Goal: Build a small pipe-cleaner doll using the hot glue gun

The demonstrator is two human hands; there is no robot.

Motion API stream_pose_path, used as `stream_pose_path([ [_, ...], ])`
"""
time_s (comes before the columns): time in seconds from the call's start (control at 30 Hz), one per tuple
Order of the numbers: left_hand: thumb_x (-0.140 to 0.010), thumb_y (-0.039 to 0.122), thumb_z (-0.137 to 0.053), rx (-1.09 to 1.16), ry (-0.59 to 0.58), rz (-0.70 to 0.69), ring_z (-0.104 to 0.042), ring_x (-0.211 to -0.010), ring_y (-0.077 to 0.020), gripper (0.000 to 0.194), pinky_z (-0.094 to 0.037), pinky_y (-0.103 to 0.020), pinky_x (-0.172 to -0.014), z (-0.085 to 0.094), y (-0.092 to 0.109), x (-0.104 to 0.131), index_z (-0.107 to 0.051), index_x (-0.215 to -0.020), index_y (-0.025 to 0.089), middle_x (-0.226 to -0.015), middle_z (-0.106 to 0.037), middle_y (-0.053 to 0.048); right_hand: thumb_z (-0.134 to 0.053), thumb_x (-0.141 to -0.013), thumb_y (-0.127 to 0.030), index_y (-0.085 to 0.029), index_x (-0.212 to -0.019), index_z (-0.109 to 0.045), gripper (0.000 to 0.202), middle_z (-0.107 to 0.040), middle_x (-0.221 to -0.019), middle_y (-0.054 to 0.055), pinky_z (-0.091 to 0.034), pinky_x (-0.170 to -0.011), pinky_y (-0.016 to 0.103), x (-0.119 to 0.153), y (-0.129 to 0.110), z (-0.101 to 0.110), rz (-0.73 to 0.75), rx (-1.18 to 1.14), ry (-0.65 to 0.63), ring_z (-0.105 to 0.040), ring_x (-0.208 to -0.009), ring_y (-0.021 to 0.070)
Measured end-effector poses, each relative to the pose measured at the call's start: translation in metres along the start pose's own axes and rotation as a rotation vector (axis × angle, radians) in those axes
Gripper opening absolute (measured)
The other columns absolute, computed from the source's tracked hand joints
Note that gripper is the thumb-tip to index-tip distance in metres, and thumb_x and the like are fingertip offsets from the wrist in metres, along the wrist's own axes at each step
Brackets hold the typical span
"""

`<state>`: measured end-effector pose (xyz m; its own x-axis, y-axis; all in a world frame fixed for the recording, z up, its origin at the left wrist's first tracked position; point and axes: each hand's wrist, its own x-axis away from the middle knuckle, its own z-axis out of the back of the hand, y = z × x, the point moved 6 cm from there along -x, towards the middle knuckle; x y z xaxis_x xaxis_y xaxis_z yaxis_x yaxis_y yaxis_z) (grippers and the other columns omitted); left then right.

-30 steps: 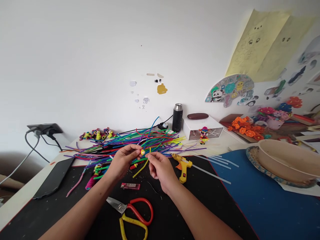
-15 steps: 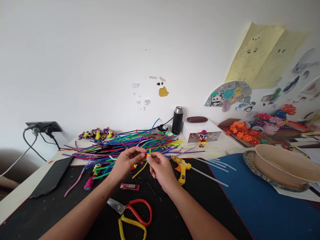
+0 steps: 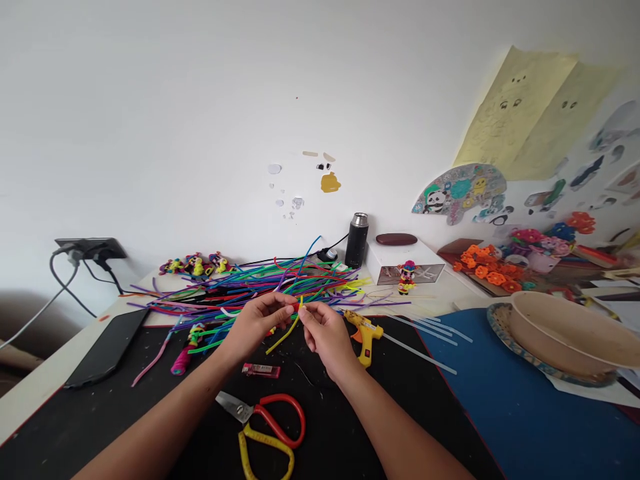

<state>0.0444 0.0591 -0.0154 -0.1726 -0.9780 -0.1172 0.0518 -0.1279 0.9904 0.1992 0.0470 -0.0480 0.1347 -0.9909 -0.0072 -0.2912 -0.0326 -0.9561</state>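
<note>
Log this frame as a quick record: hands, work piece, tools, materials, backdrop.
left hand: left hand pinching a small red piece
right hand: right hand, fingertips at the same piece; exact grip unclear
tools on black mat: scissors with red and yellow handles; pink lighter; yellow glue gun with a glue stick out its back
materials: pile of colored pipe cleaners beyond the hands
backdrop: black thermos, white box, small figurine in front of box

right fingers (image 3: 311, 322) moved in to left fingers (image 3: 283, 313), gap beside small red piece (image 3: 295, 307) closed
</note>
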Motion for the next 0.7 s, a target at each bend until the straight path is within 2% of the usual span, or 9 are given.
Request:
stream_pose_path([
  [0.4,-0.074,0.049,-0.089,0.033,0.038,0.002,-0.062,-0.068,-0.0169,0.035,-0.051,-0.028,-0.064,0.0053,-0.0046,-0.003,-0.08,-0.089,0.019,-0.079,-0.072,-0.003,-0.075,-0.083,-0.061,-0.018,-0.098,-0.066,0.046,-0.054,-0.053,-0.007,-0.027,-0.038,0.022,0.0021,0.0008,-0.0018,0.001,0.061,-0.043,-0.04,-0.037,0.0078],
  [0.7,-0.071,0.049,-0.091,0.056,0.017,0.016,-0.061,-0.067,-0.0174,0.036,-0.052,-0.029,-0.062,0.0026,-0.0019,-0.0029,-0.08,-0.088,0.019,-0.075,-0.071,-0.003,-0.074,-0.085,-0.058,-0.017,-0.097,-0.066,0.043,-0.053,-0.053,-0.008,-0.027,-0.038,0.021,0.0027,-0.0008,-0.0033,-0.005,0.061,-0.067,-0.04,-0.038,0.0074],
])
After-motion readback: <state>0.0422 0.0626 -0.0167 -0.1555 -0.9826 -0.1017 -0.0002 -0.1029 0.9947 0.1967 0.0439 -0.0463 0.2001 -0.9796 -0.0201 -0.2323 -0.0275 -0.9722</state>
